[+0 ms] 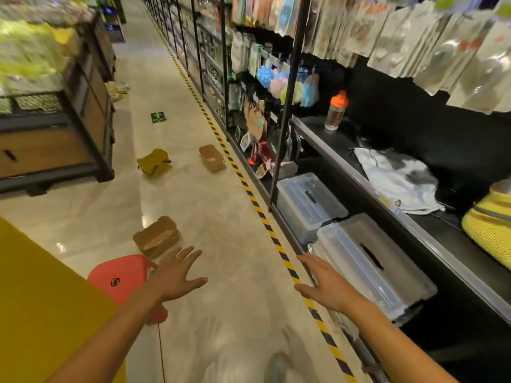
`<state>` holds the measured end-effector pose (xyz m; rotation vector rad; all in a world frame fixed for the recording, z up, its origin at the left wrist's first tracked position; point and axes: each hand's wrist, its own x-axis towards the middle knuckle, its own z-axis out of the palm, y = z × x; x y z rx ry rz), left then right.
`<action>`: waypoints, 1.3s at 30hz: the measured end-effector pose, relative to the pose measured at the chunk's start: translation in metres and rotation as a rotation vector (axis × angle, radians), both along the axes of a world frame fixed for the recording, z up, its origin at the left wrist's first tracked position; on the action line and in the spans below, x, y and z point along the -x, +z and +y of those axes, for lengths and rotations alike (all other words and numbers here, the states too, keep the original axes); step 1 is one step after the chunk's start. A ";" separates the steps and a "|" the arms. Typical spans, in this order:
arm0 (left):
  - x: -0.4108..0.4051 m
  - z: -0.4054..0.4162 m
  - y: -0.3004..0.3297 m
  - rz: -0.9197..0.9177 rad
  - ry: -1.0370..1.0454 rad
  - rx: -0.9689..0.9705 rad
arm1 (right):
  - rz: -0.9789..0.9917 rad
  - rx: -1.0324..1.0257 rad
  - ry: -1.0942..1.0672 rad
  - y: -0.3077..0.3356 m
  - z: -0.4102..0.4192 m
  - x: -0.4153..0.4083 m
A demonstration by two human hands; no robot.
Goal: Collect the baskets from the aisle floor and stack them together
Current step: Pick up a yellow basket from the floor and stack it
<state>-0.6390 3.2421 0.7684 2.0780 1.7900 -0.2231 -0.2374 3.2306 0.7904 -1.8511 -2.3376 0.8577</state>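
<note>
- My left hand (177,275) hangs with its grip spread apart, holding nothing, right above the red basket (121,280) on the aisle floor (221,217).
- My right hand (323,283) is also spread and empty, well to the right of the red basket.
- Beyond the red basket I see a brown basket (157,236), then a yellow basket (153,162) and a second brown basket (212,158).

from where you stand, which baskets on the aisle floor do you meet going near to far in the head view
red basket → near brown basket → yellow basket → far brown basket, barely beyond the yellow one.
</note>
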 end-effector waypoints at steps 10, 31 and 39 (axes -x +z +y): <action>0.027 0.134 0.019 0.041 0.036 -0.057 | 0.079 0.020 0.085 -0.008 0.169 0.040; 0.161 0.399 0.015 0.008 0.449 -0.022 | 0.107 0.065 0.480 0.000 0.600 0.230; 0.268 0.555 -0.003 -0.062 0.573 -0.025 | 0.006 0.097 0.494 0.003 0.766 0.335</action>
